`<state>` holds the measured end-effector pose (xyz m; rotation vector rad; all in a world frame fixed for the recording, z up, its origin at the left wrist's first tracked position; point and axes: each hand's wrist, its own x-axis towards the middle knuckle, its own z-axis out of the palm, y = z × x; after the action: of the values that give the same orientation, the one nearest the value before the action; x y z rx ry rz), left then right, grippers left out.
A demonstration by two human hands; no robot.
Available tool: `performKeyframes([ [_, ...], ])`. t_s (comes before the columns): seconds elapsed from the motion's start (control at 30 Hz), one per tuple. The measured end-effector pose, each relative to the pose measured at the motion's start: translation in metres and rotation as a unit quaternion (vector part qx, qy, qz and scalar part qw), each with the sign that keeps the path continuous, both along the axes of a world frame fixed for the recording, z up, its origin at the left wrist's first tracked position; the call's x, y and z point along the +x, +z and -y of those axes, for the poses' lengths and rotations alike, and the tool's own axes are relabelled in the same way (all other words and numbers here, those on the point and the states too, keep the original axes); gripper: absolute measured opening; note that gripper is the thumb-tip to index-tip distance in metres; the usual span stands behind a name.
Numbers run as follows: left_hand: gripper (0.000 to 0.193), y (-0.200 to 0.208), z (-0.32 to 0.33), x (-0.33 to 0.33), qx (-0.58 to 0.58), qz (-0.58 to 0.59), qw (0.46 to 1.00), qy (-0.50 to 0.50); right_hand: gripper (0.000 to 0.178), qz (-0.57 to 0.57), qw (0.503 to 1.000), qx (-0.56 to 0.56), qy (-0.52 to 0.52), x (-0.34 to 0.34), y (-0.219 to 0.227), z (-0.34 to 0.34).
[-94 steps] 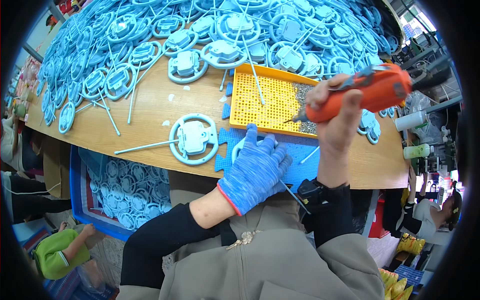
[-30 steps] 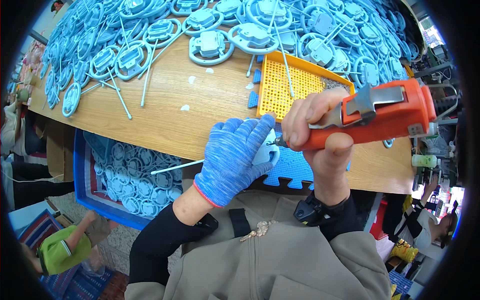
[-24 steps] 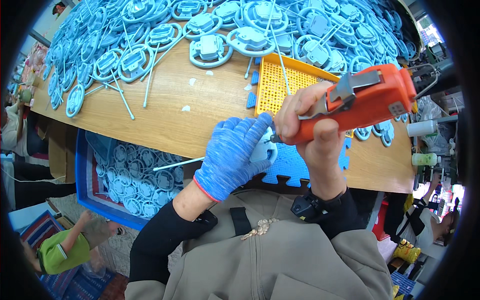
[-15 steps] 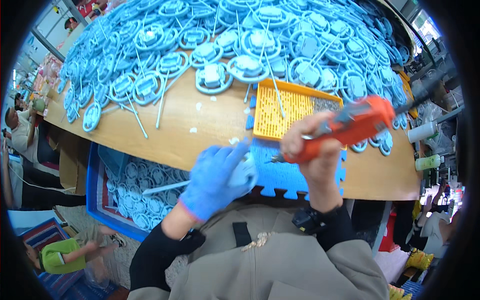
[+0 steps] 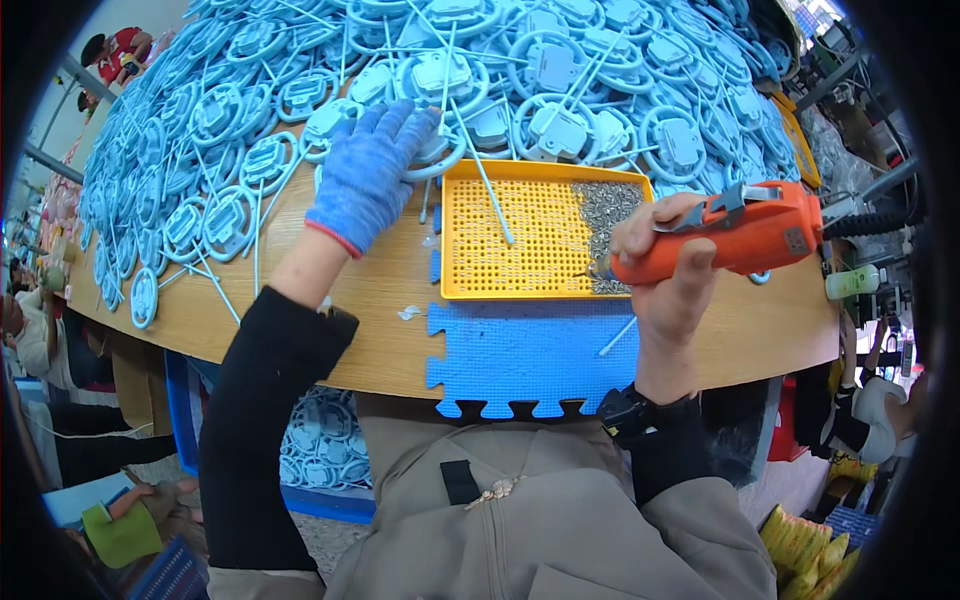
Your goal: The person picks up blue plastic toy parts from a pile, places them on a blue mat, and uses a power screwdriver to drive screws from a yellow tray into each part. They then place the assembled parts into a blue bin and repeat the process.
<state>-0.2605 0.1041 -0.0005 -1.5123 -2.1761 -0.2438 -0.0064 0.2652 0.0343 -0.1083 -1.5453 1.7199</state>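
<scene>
My left hand (image 5: 372, 172), in a blue knit glove, reaches to the near edge of a large heap of light-blue plastic parts (image 5: 553, 65). Its fingers stretch over one ring-shaped part (image 5: 440, 155) and touch it; the thumb is mostly hidden. Bare, my right hand (image 5: 672, 285) wraps round an orange electric screwdriver (image 5: 735, 232), held level with its bit pointing left. The bit is over the lower right of a yellow perforated tray (image 5: 500, 290), beside a bunch of small silvery screws (image 5: 608, 215).
In front of the tray lies a blue foam mat (image 5: 530, 350) with a thin light-blue stick (image 5: 618, 337) on it. A blue crate (image 5: 330, 503) of similar parts stands below the table edge. A dark cord (image 5: 870, 222) trails right from the screwdriver. Other people sit far left and right.
My left hand has gone from the table's front edge up to the heap, and the light-blue part it held is out of it. The screwdriver has turned more level, its bit now over the tray.
</scene>
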Motion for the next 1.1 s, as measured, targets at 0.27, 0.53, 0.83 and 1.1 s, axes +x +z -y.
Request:
performKeyframes([
  [0.27, 0.06, 0.032, 0.029, 0.014, 0.041, 0.095, 0.987, -0.124, 0.057, -0.005, 0.999, -0.005, 0.031, 0.003, -0.009, -0.008],
  [0.53, 0.051, 0.068, 0.113, 0.122, -0.014, 0.111, 0.994, 0.0, 0.055, 0.007, 0.999, -0.029, 0.045, 0.003, -0.013, -0.008],
  [0.83, 0.042, 0.014, 0.114, 0.203, -0.035, 0.029, 0.999, -0.007, 0.049, -0.064, 0.997, -0.01, 0.038, -0.001, -0.004, 0.001],
  [1.1, 0.038, -0.001, 0.123, 0.202, 0.015, 0.104, 0.992, -0.069, 0.071, -0.08, 0.987, -0.006, 0.143, -0.003, 0.033, 0.063],
])
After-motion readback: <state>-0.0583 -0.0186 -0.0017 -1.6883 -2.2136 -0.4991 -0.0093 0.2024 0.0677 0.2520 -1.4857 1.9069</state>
